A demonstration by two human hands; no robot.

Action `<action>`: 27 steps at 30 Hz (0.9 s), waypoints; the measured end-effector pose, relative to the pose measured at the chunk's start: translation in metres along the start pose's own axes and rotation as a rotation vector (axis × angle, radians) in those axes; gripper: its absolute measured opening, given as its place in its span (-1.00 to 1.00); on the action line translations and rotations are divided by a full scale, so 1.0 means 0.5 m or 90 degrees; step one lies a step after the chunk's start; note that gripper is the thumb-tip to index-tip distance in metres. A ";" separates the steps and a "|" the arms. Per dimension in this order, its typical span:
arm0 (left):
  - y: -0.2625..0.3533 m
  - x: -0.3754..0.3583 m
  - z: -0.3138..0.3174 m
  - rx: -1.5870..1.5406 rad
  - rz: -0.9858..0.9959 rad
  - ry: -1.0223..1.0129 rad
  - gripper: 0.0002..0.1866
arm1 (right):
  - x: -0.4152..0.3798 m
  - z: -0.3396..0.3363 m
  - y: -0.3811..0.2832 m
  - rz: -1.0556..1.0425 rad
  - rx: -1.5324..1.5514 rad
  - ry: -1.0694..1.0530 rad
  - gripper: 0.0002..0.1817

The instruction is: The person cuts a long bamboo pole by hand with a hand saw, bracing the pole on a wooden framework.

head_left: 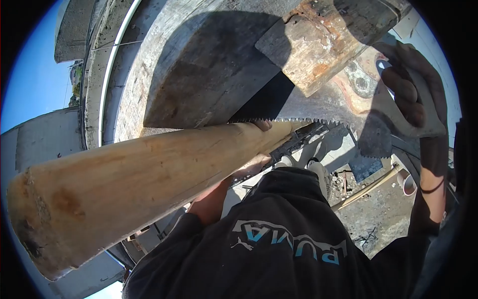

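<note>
A thick, barked-off wooden pole (144, 169) runs from the lower left towards the middle of the head view, its broad end nearest me. My left hand (254, 167) is wrapped round the pole from below, with fingertips showing over its upper side. At the upper right my right hand (411, 84) grips the wooden handle of a handsaw (343, 107), fingers through the handle's opening. The saw's toothed edge faces me and overlaps the pole near my left fingertips. Part of the blade is hidden behind a short board (318, 47).
A weathered wooden block or plank (209, 74) lies beyond the pole, partly in shadow. Below are my feet (313, 164), rubble-strewn ground (383, 214), a thin wooden pole (368, 187) and a round pot-like container (409, 184). A white pipe (109, 74) runs along the left.
</note>
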State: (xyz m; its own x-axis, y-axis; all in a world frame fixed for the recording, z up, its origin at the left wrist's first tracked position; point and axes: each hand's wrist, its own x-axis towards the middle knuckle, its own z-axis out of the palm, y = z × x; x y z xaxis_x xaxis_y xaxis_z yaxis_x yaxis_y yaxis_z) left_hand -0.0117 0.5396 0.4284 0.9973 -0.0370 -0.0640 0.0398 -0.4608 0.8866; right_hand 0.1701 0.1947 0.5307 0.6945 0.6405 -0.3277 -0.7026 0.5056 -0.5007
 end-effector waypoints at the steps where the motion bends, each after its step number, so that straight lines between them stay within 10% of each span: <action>1: -0.001 0.002 -0.004 0.010 -0.003 -0.005 -0.51 | 0.001 0.000 0.011 -0.016 -0.026 0.017 -0.66; 14: 0.027 0.030 -0.036 0.171 0.005 -0.031 -0.51 | -0.030 -0.040 0.050 -0.088 -0.051 -0.062 -0.61; 19: 0.051 0.068 -0.022 -0.065 0.176 0.008 -0.50 | -0.088 -0.084 0.087 -0.175 0.068 -0.074 -0.63; 27: 0.142 0.080 0.066 -0.246 0.125 0.072 -0.54 | -0.298 -0.191 0.301 -0.421 0.036 0.259 -0.62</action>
State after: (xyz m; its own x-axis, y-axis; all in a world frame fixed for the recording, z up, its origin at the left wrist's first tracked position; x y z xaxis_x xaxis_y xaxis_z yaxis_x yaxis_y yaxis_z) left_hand 0.0287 0.4762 0.4736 0.9878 0.0165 0.1547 -0.1526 -0.0893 0.9842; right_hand -0.0244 0.1200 0.4275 0.9664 -0.0615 -0.2495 -0.1220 0.7446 -0.6563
